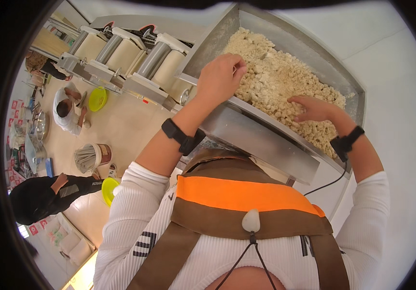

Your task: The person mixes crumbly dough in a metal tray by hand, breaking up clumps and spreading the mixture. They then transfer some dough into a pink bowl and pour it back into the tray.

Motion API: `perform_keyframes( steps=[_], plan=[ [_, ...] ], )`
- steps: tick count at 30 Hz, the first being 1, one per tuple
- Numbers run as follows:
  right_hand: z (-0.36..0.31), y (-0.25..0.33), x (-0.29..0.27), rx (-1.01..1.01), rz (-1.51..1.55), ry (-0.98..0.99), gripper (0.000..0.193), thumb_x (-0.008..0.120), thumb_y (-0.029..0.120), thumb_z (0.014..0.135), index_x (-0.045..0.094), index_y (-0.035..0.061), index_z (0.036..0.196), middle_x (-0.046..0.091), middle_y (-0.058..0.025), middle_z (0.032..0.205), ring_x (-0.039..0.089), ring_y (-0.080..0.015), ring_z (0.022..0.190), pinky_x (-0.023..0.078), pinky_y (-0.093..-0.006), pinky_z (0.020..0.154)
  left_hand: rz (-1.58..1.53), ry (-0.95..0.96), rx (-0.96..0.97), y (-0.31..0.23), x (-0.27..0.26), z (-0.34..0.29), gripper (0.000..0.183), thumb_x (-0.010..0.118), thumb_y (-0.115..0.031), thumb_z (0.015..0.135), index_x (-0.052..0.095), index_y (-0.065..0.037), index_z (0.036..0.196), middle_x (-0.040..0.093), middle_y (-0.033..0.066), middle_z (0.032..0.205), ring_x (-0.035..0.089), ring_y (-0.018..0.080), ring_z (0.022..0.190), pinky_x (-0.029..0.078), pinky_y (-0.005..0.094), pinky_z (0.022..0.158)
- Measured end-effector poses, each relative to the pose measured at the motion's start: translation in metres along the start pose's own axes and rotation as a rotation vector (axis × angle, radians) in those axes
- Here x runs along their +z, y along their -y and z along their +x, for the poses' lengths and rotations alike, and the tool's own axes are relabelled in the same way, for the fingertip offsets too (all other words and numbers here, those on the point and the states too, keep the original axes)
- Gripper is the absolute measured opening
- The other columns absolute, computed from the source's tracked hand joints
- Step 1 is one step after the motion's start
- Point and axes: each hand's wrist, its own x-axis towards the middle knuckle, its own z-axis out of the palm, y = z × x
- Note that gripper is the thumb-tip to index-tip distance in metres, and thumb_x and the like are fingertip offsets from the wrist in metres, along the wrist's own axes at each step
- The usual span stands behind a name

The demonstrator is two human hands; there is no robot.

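Observation:
A long metal trough (309, 36) lies before me, heaped with pale, crumbly dough (278, 72). My left hand (220, 77) is over the trough's near rim at its left part, fingers curled in toward the thumb. Whatever may be in those fingers is hidden. Farther right, my right hand (312, 107) reaches over the crumbs with its fingers stretched and the thumb apart; the fingertips touch the dough. Black bands with a wire sit on my wrists.
Left of the trough runs a machine with several rollers (152, 60) and pale dough sheets. A white wall (396, 145) stands at the right. Across the floor are people, one crouching (65, 111), yellow-green basins (98, 99) and a bucket (102, 154) of grey sticks.

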Motion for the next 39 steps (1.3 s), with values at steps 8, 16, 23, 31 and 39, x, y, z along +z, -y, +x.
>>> perform_keyframes(
  steps=[8,16,23,31,39],
  plan=[
    [-0.085,0.016,0.039,0.181,0.304,-0.581,0.030,0.074,0.009,0.083,0.067,0.0074,0.113,0.068,-0.0132,0.110,0.065,-0.0241,0.102,0.052,-0.0359,0.082,-0.085,0.289,0.051,-0.037,-0.030,0.054,0.029,0.068,-0.026,0.091,0.067,-0.008,0.114,0.069,0.0063,0.106,0.066,0.0198,0.091,0.052,0.0341,0.081],
    [-0.125,-0.005,0.127,0.485,0.281,-1.159,0.022,0.062,0.025,0.095,0.070,0.0047,0.092,0.069,-0.0112,0.090,0.063,-0.0287,0.092,0.049,-0.0397,0.081,0.502,1.104,0.561,-0.130,-0.002,0.113,0.051,0.071,-0.024,0.088,0.057,-0.012,0.135,0.049,0.0118,0.144,0.049,0.0298,0.132,0.042,0.0465,0.107],
    [-0.117,-0.029,0.164,0.403,0.319,-1.563,0.013,0.066,0.017,0.091,0.067,0.0044,0.096,0.067,-0.0134,0.099,0.061,-0.0338,0.100,0.047,-0.0412,0.087,0.588,1.568,0.885,-0.160,0.130,0.094,0.064,0.070,-0.019,0.088,0.046,-0.017,0.147,0.033,0.0154,0.158,0.033,0.0377,0.144,0.035,0.0518,0.114],
    [-0.127,-0.027,0.166,0.373,0.379,-1.634,0.013,0.068,0.017,0.089,0.067,0.0050,0.094,0.068,-0.0139,0.105,0.060,-0.0351,0.108,0.047,-0.0413,0.093,0.653,1.744,0.921,-0.072,0.148,0.088,0.049,0.070,-0.017,0.087,0.057,-0.006,0.132,0.054,0.0154,0.134,0.047,0.0361,0.128,0.040,0.0484,0.106],
    [-0.121,-0.027,0.161,0.348,0.504,-1.640,0.011,0.067,0.016,0.090,0.067,0.0050,0.093,0.069,-0.0135,0.106,0.061,-0.0350,0.111,0.040,-0.0468,0.109,0.610,1.501,0.847,-0.101,0.142,0.117,0.053,0.073,-0.016,0.084,0.057,-0.009,0.133,0.046,0.0159,0.146,0.041,0.0361,0.137,0.038,0.0474,0.110]
  ],
)
